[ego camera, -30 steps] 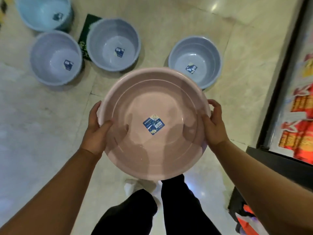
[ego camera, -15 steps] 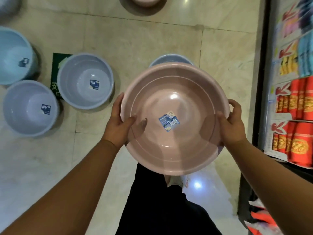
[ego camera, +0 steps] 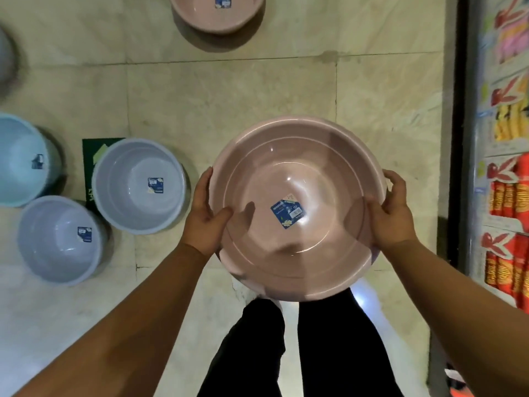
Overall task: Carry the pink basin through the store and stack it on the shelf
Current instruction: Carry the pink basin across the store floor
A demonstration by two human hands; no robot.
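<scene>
Blue sticker on the inside bottom of the pink basin: top line reads "MODERN", rest too small to read; white barcode patch at one corner. Similar blue stickers in the grey basin, the second grey basin, the light-blue basin and the far pink basin, none legible. Green floor sign with pale characters, mostly covered, unreadable. Red packs on the shelf at right carry gold emblems, blurred.

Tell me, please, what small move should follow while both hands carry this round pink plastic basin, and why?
Probably keep walking forward, level. The left hand and right hand grip opposite rims of the round pink plastic basin, the tiled floor ahead is open, and another pink basin sits further on.
</scene>
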